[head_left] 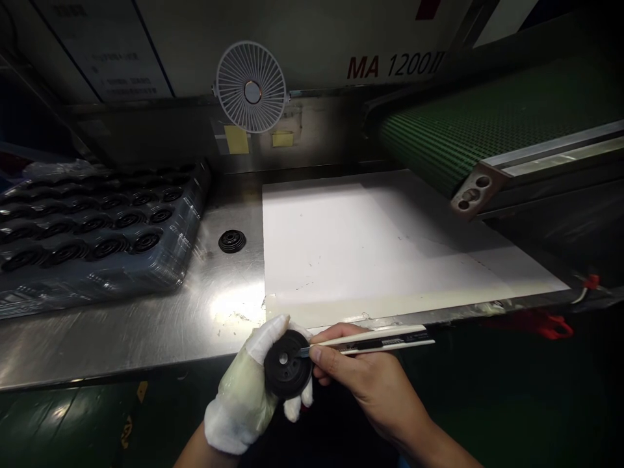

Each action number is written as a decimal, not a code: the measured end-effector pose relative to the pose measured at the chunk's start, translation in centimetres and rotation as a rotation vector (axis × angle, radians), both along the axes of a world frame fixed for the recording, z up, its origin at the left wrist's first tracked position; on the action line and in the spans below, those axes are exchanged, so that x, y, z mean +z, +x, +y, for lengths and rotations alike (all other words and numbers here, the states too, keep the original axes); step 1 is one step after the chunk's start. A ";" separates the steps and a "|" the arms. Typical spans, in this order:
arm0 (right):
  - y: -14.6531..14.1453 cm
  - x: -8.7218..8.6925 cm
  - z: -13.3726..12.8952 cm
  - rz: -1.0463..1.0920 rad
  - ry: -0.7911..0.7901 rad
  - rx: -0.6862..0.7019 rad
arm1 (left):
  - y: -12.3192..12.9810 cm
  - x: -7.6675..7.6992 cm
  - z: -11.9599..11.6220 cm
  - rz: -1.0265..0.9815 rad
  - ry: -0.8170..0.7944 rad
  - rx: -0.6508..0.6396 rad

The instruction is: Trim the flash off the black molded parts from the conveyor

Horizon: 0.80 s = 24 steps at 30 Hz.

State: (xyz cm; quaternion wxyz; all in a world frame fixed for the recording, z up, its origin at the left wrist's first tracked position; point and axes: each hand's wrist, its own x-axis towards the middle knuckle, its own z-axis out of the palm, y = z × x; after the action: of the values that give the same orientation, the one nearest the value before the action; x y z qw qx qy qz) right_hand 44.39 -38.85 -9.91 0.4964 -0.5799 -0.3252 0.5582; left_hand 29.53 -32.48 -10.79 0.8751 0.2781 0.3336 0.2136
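My left hand (244, 390), in a white glove, is closed round a black round part (287, 374) with a hole at its centre. Bare and pinched, my right hand (361, 367) grips a slim white-and-black tool (390, 339). The tool's tip touches the face of the black part or is very close to it. Both hands are just in front of the table's near edge. Another black round part (232, 241) lies on the metal table (205, 325) to the left of a white sheet (336, 247).
Stacked clear plastic trays (175, 260) with several black round parts stand at the left. A white fan (252, 88) is at the back. From the right a green conveyor belt (453, 136) juts over the sheet. A red object (546, 325) is below the right table edge.
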 end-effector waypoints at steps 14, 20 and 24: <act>2.1 0.4 -0.2 0.292 0.119 -0.225 | -0.7 1.7 0.6 0.181 0.417 0.086; 0.3 0.2 -0.2 0.407 0.038 -0.249 | -0.5 0.7 0.4 0.303 0.593 0.209; -0.3 0.3 -0.1 0.387 0.046 -0.216 | -0.3 0.6 -0.1 0.211 0.545 0.274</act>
State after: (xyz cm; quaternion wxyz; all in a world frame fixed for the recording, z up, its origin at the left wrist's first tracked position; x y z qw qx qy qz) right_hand 44.07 -38.95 -9.58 0.6195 -0.4821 -0.1724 0.5951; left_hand 29.24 -32.54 -10.19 0.6924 0.4752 0.3872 0.3807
